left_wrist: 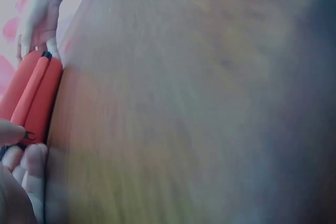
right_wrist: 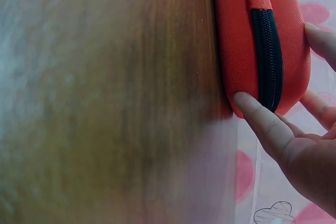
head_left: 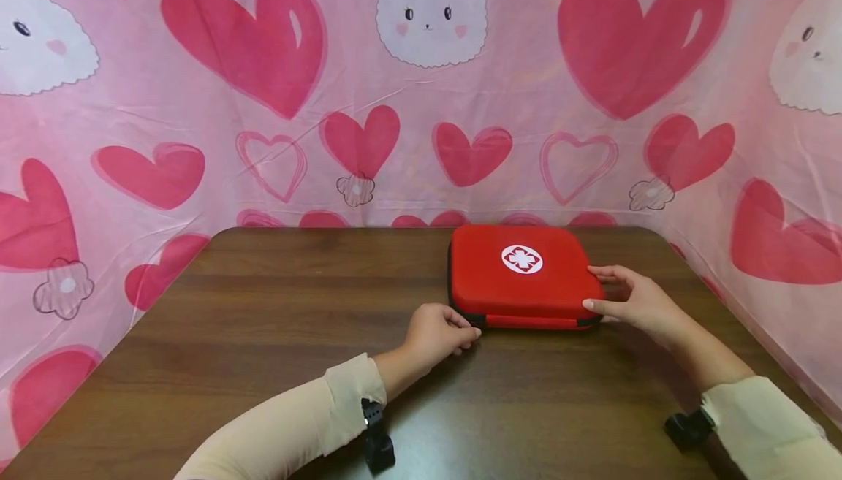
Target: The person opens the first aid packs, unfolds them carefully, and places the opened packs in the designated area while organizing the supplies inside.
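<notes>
A red first-aid case [head_left: 520, 275] with a white round emblem lies closed on the wooden table, right of centre. At its front left corner is my left hand [head_left: 437, 334], thumb and fingers pinching the zipper pull [left_wrist: 30, 136]. My right hand [head_left: 634, 301] holds the case's right end, thumb at the front corner and fingers along the side. In the right wrist view the black zipper [right_wrist: 269, 56] runs round that end between the two red shells, its teeth meshed there.
The brown wooden table [head_left: 263, 319] reaches back to a pink cloth [head_left: 408, 85] printed with hearts and rabbits, which hangs behind and at both sides. Each wrist wears a strapped black camera [head_left: 378, 440].
</notes>
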Available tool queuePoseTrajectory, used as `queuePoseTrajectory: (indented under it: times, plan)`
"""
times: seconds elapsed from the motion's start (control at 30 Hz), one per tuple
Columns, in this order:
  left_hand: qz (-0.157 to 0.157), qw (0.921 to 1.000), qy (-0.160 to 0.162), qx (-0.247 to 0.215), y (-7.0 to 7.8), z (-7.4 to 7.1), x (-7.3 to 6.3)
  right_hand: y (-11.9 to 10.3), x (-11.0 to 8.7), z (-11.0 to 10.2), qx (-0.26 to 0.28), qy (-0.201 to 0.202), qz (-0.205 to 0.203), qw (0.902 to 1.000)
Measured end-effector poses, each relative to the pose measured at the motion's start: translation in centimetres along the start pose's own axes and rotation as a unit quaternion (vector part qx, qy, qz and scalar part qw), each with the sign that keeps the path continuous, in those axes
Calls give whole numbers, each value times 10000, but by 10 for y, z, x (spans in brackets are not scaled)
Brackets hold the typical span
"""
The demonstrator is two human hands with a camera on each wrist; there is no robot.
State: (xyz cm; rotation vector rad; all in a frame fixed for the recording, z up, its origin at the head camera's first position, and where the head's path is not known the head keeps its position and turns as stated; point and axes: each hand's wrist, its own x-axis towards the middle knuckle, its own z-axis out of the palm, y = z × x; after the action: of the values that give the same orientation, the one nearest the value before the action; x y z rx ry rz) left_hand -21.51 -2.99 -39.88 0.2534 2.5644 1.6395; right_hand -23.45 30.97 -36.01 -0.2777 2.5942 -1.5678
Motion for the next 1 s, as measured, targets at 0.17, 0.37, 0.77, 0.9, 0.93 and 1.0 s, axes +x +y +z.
queuePoseTrajectory:
  times: [0.17, 0.37, 0.77, 0.9, 0.93, 1.0]
  plan:
    - [-276, 9985, 175, 429, 4, 5, 0, 0, -1, 0, -43, 20, -32, 10000]
    - [-410, 9952, 400, 795, 7, 11, 0, -1, 0, 0, -136, -7, -24, 9999]
    - [-68, 9993, 303, -212, -2, 7, -5, 5, 1, 2, -259, 45, -31, 9996]
    - [164, 9989, 292, -320, -2, 0, -7, 6, 1, 1, -365, 93, -1, 9993]
    - [205, 9989, 303, -291, -2, -2, -7, 6, 1, 1, -351, 90, 19, 9993]
    - [317, 9988, 316, -181, -1, -7, -6, 6, 0, 0, -264, 72, 53, 9996]
